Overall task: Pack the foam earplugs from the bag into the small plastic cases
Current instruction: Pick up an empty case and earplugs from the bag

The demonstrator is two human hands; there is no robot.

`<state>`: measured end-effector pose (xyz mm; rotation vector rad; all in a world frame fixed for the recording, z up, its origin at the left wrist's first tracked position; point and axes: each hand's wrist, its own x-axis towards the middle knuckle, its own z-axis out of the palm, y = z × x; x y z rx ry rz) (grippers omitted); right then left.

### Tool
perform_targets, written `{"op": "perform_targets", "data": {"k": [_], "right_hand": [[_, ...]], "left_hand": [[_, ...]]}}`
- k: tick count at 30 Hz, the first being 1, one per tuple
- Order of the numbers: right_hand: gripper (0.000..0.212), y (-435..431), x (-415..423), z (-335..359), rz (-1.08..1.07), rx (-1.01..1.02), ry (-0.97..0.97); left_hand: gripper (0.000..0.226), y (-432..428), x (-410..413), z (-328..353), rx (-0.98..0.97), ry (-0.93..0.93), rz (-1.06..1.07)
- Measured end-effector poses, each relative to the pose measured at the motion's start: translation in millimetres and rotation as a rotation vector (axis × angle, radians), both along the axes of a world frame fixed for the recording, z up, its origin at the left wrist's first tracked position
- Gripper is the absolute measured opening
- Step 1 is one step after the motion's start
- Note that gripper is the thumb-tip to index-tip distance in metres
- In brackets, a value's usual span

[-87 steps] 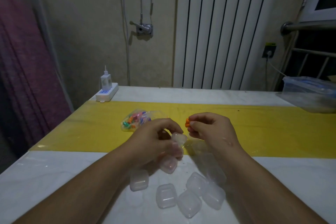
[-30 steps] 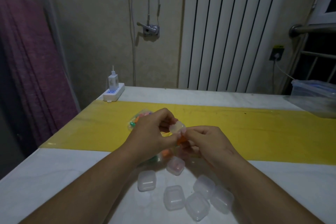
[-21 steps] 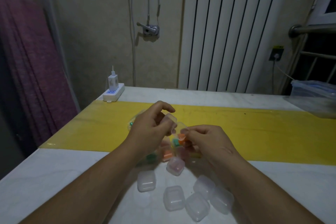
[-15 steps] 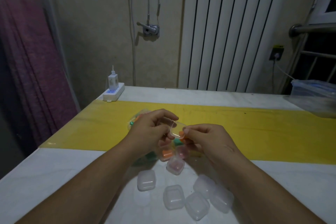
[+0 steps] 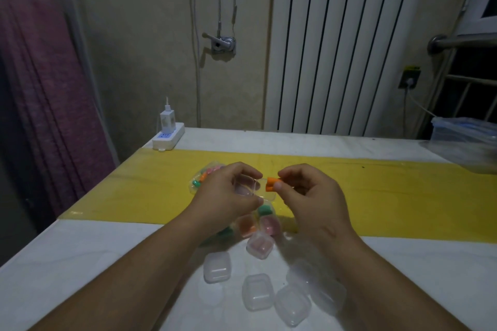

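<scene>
My left hand [image 5: 228,196] holds a small clear plastic case [image 5: 246,187] above the yellow strip, its lid open. My right hand [image 5: 306,193] pinches an orange foam earplug [image 5: 271,184] just right of the case. The clear bag of coloured earplugs [image 5: 205,177] lies on the yellow strip behind my left hand, partly hidden. Below my hands, filled cases [image 5: 259,226] with orange, pink and green earplugs sit together. Several clear cases [image 5: 258,291] lie on the white tabletop nearer me.
A white power strip with a charger [image 5: 168,136] sits at the table's far left corner. A clear plastic storage box [image 5: 468,142] stands at the far right. A radiator and wall run behind the table; a purple curtain hangs left.
My hands have drawn slightly apart. The orange earplug, earlier pressed at the case, is now held clear of it in my right fingertips. The case stays in my left hand.
</scene>
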<state>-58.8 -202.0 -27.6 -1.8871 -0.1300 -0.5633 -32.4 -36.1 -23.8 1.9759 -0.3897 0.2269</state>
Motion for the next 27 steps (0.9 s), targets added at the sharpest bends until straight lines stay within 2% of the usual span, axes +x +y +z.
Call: {"op": "perform_targets", "data": {"k": [5, 10, 14, 16, 19, 23, 27], "right_hand": [[0.018, 2.3, 0.6, -1.2, -0.033, -0.157, -0.005], [0.019, 6.0, 0.0, -1.6, -0.016, -0.224, -0.027], [0.009, 7.6, 2.7, -4.8, -0.097, -0.363, -0.146], [0.004, 6.8, 5.2, -6.7, -0.13, -0.381, -0.168], [0.007, 4.7, 6.7, -6.8, -0.169, -0.396, -0.124], [0.005, 4.2, 7.3, -6.3, -0.146, -0.347, -0.035], [0.011, 6.8, 5.9, -6.9, -0.069, -0.081, 0.064]], "left_hand": [[0.036, -0.6, 0.4, 0.9, -0.022, 0.017, 0.022], [0.036, -0.4, 0.3, 0.0, -0.069, 0.046, 0.026], [0.036, -0.5, -0.8, 0.8, -0.119, 0.078, 0.004], [0.036, -0.6, -1.0, 0.8, -0.132, 0.084, -0.006], [0.037, -0.7, -0.8, 0.9, -0.146, 0.086, -0.01], [0.037, -0.7, -0.3, 1.2, -0.109, 0.067, -0.011], [0.037, -0.8, -1.9, 1.4, -0.081, 0.06, -0.014]]}}
